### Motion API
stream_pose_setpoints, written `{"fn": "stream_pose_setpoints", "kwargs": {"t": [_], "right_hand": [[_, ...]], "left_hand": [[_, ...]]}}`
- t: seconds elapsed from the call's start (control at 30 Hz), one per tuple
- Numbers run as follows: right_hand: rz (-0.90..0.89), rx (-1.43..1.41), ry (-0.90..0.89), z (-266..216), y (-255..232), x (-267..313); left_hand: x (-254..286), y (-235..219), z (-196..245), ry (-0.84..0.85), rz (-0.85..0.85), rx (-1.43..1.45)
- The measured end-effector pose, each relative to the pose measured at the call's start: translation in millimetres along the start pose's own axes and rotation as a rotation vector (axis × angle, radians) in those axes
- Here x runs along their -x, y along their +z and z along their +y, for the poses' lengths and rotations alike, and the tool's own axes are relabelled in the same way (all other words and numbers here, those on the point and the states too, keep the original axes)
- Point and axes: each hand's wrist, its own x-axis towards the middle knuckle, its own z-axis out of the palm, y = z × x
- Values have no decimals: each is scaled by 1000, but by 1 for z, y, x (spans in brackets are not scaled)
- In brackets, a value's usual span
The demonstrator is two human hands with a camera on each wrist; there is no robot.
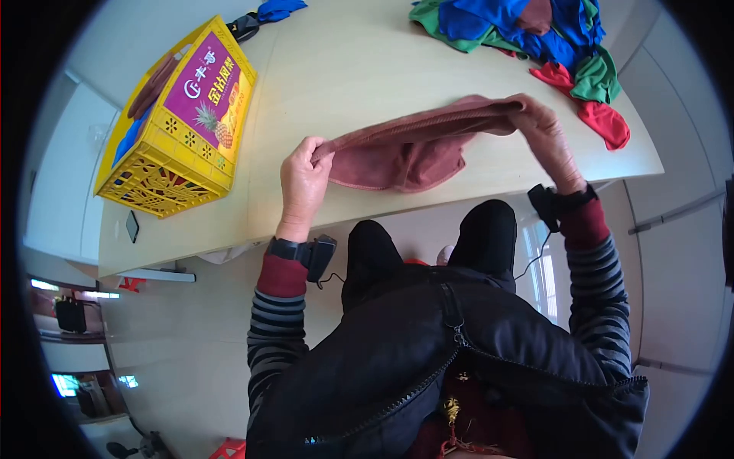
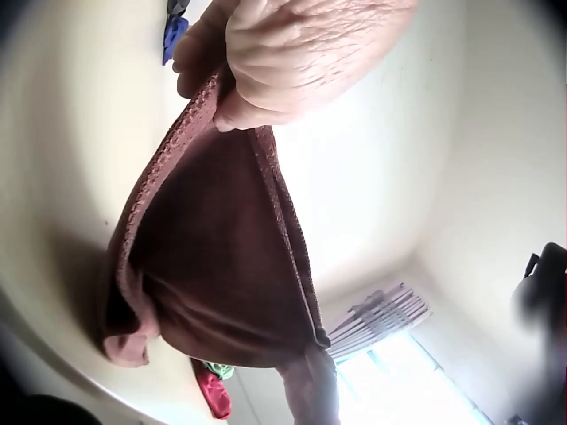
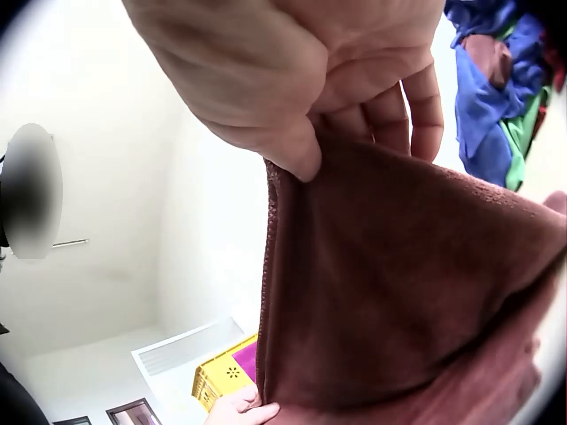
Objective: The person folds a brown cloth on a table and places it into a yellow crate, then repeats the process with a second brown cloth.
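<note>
A reddish-brown cloth [image 1: 428,149] with stitched edges is stretched between both hands above the table's front part. At its left end, my left hand [image 1: 304,180] pinches the edge between thumb and fingers. My right hand [image 1: 549,145] grips the opposite corner, thumb on the near side, as the right wrist view shows. The upper edge runs nearly straight from hand to hand, while the lower part sags in folds toward the tabletop. In the left wrist view the cloth [image 2: 221,248] hangs open like a pouch between two hemmed edges.
A yellow crate [image 1: 164,164] with a purple pineapple label holds brown and blue cloths at the left. Blue, green and red cloths [image 1: 527,34] lie heaped at the back right of the pale table [image 1: 329,69]. A dark phone-like object [image 1: 133,227] lies by the crate.
</note>
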Motion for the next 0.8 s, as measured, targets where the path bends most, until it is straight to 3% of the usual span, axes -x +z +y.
{"fn": "stream_pose_setpoints", "kwargs": {"t": [0.07, 0.17, 0.3, 0.57, 0.7, 0.8], "right_hand": [[-34, -15, -62, -21, -16, -19], [30, 24, -153, -50, -32, -41], [78, -15, -126, -75, -54, -56], [174, -108, -47, -92, -54, -47], [189, -106, -35, -93, -54, -44], [153, 79, -101, -99, -62, -53]], "left_hand": [[-19, -22, 10, 1, -21, 45], [-43, -52, 22, 62, -146, 381], [-58, -87, 53, 17, -157, 559], [-53, -104, 80, -118, -32, 877], [-63, -112, 74, -14, -44, 715], [-79, -119, 83, 48, -10, 652]]}}
